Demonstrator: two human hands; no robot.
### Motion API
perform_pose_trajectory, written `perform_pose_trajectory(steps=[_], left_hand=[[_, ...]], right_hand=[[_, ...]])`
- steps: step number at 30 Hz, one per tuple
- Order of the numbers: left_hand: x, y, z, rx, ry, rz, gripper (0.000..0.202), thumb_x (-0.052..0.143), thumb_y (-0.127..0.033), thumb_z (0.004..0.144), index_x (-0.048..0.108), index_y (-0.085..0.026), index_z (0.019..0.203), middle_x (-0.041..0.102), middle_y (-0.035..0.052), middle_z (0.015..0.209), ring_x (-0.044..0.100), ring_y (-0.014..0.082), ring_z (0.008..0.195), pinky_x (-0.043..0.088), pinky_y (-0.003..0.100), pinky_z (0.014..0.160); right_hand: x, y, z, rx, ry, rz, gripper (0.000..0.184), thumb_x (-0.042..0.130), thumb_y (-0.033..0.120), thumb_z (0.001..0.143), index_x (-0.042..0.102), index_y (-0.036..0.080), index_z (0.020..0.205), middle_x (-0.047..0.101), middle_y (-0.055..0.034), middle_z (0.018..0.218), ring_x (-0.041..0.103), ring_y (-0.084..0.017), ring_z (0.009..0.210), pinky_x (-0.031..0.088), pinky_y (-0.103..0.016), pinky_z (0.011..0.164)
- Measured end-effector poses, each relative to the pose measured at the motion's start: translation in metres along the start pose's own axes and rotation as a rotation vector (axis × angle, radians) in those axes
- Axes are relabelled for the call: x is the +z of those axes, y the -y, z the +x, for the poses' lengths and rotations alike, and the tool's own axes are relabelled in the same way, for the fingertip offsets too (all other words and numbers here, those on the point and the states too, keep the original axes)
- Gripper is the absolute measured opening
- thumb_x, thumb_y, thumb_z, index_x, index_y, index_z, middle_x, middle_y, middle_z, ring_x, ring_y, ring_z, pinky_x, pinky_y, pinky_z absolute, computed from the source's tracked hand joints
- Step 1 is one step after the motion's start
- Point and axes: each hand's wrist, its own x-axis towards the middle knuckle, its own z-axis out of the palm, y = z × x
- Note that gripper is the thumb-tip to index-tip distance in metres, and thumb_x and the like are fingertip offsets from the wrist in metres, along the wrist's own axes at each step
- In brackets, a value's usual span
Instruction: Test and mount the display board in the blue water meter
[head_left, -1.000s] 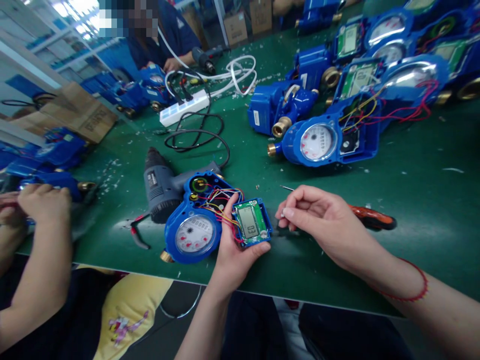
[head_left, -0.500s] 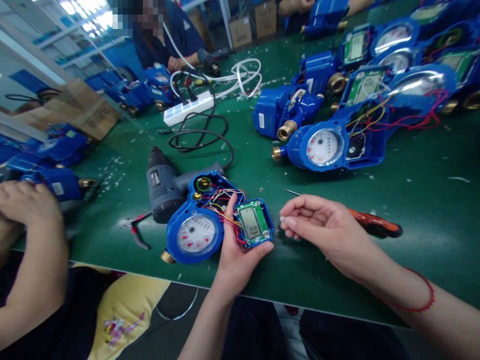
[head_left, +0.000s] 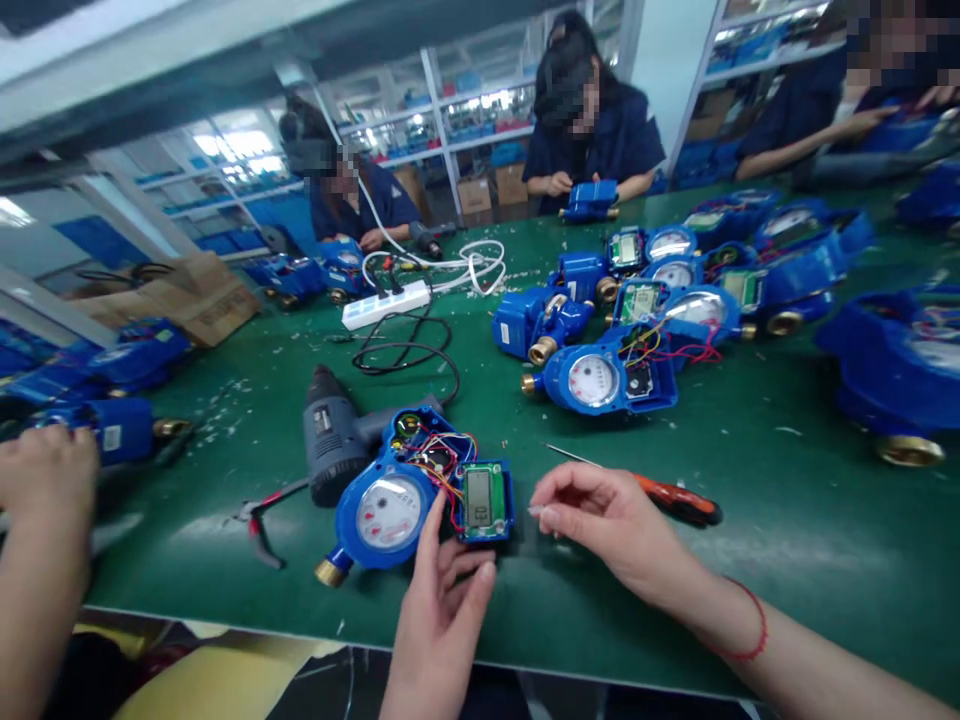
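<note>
My left hand (head_left: 442, 610) is open just below a blue display module (head_left: 484, 500) with a green circuit board and a small LCD. Its thumb is apart from the module, and the index finger reaches up beside the wires. Thin coloured wires join the module to a blue water meter (head_left: 386, 510) with a round dial and brass end. To the right of the module, my right hand (head_left: 607, 520) pinches a tiny whitish piece (head_left: 535, 510), too small to name. Behind that hand a screwdriver (head_left: 679, 498) with an orange and black handle lies on the table.
A grey heat gun (head_left: 330, 440) lies behind the meter, with pliers (head_left: 262, 520) to its left. A white power strip (head_left: 386, 304) and looped cables are farther back. Several water meters (head_left: 592, 380) crowd the right side. A co-worker's arm (head_left: 45, 540) is at left; others sit opposite.
My left hand has let go of the display module and drawn back toward me; the module now rests beside the meter. My right hand keeps its pinch. The view has tilted up.
</note>
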Motion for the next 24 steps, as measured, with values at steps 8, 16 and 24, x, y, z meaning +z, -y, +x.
perform_pose_trajectory(steps=[8, 16, 24], left_hand=[[-0.003, -0.009, -0.03, 0.501, -0.28, 0.218, 0.022, 0.065, -0.034, 0.083, 0.065, -0.022, 0.102, 0.061, 0.0003, 0.079, 0.059, 0.0138, 0.072, 0.051, 0.02, 0.058], [-0.016, -0.028, -0.038, 0.936, -0.135, 0.364, 0.017, 0.064, -0.013, 0.084, 0.068, -0.028, 0.09, 0.07, -0.0007, 0.081, 0.068, 0.0142, 0.073, 0.056, 0.02, 0.063], [-0.021, 0.012, -0.05, 0.939, -0.255, 0.289, 0.011, 0.062, -0.021, 0.085, 0.068, -0.029, 0.085, 0.07, 0.0011, 0.072, 0.065, 0.0155, 0.064, 0.054, 0.023, 0.057]], right_hand=[[0.029, 0.008, -0.014, -0.358, -0.009, -0.162, 0.01, 0.063, 0.014, 0.086, 0.063, 0.019, 0.077, 0.062, 0.001, 0.077, 0.057, -0.01, 0.072, 0.044, -0.019, 0.066], [0.065, 0.012, -0.04, -0.509, -0.066, -0.17, 0.01, 0.059, 0.019, 0.092, 0.06, 0.02, 0.081, 0.062, -0.0001, 0.079, 0.058, -0.011, 0.073, 0.046, -0.02, 0.067], [0.084, -0.015, -0.055, -0.532, -0.011, -0.205, 0.013, 0.048, 0.024, 0.095, 0.055, 0.022, 0.084, 0.059, 0.0002, 0.075, 0.059, -0.012, 0.068, 0.049, -0.018, 0.063]])
